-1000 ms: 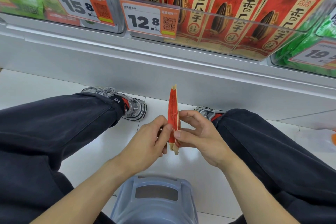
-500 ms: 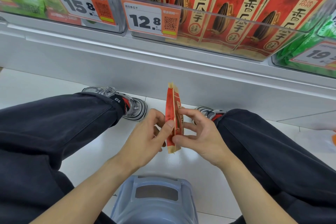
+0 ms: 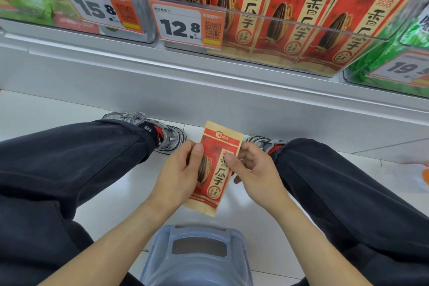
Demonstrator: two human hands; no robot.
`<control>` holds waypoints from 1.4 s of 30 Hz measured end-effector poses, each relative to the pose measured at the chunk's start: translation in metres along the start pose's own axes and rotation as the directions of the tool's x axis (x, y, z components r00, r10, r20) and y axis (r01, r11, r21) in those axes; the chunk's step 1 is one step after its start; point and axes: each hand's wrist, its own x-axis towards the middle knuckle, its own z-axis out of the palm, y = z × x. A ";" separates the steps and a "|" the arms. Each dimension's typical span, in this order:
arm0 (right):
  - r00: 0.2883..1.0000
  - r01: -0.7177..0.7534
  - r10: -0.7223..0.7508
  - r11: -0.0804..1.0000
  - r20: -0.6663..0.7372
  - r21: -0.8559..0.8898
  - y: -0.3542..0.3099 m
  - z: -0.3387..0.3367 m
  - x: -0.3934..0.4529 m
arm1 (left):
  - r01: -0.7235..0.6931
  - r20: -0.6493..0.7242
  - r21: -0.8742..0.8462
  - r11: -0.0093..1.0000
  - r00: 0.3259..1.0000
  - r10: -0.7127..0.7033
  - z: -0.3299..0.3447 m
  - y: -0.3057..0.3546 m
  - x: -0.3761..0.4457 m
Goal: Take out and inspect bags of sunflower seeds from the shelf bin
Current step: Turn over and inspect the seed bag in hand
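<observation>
A small red bag of sunflower seeds (image 3: 217, 168) sits between both hands, low in front of the seated person and over the pale floor (image 3: 111, 195), with its printed face turned up toward the camera. Its long axis runs near to far, tipped slightly so the top edge leans right. The left hand (image 3: 178, 176) pinches the bag's left edge, thumb on the front; the right hand (image 3: 255, 169) pinches the right edge the same way, though its fingers behind the bag are hidden, so how firmly it grips is probably light rather than certain. Both hands are equally close. The clear shelf bin (image 3: 301, 30), holding more upright red bags, lies far and a little right, well above the hands. Open room lies between the knees and over the grey stool (image 3: 197, 260).
</observation>
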 end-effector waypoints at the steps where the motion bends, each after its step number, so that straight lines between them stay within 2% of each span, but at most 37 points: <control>1: 1.000 0.003 -0.004 1.000 0.020 0.017 0.001 0.001 -0.001 | 0.010 -0.017 -0.019 1.000 1.000 -0.010 0.000 0.000 0.001; 7: 0.997 0.029 -0.031 0.999 0.071 0.038 0.006 0.010 -0.004 | -0.022 -0.068 -0.087 0.996 0.998 0.017 -0.004 -0.004 0.003; 9: 0.997 0.032 -0.037 0.997 0.068 0.075 0.006 0.013 -0.005 | -0.031 -0.018 -0.095 0.995 0.999 0.029 -0.004 -0.002 0.003; 12: 0.997 0.054 -0.063 0.986 0.052 0.159 0.002 0.013 -0.006 | 0.022 0.139 -0.195 0.981 0.990 0.005 -0.001 0.011 -0.003; 15: 0.994 0.090 -0.100 0.979 0.044 0.185 0.002 0.009 -0.005 | 0.059 0.236 -0.181 0.982 0.972 -0.015 0.002 0.012 -0.007; 19: 0.995 0.087 -0.096 0.976 0.033 0.201 0.001 0.006 -0.004 | 0.123 0.278 -0.154 0.980 0.958 -0.076 0.005 0.016 -0.009; 29: 0.997 0.077 -0.080 0.935 -0.005 0.347 -0.007 0.010 -0.009 | 0.116 0.272 -0.241 0.964 0.961 -0.048 0.013 0.007 -0.011; 33: 0.988 0.105 -0.126 0.971 0.090 0.214 -0.008 0.010 -0.011 | 0.157 0.275 -0.316 0.936 0.959 -0.068 0.014 0.010 -0.010; 37: 0.952 0.074 -0.100 0.992 0.289 0.102 0.000 0.010 -0.012 | 0.260 0.174 -0.423 0.868 0.963 -0.204 0.010 0.010 -0.004; 39: 0.930 0.034 -0.074 0.993 0.360 0.116 0.002 0.010 -0.012 | 0.244 0.141 -0.466 0.850 0.969 -0.201 0.008 0.011 -0.001; 42: 0.928 -0.017 -0.055 0.981 0.368 0.191 0.002 0.010 -0.012 | 0.204 0.135 -0.459 0.865 0.978 -0.159 0.006 0.009 -0.001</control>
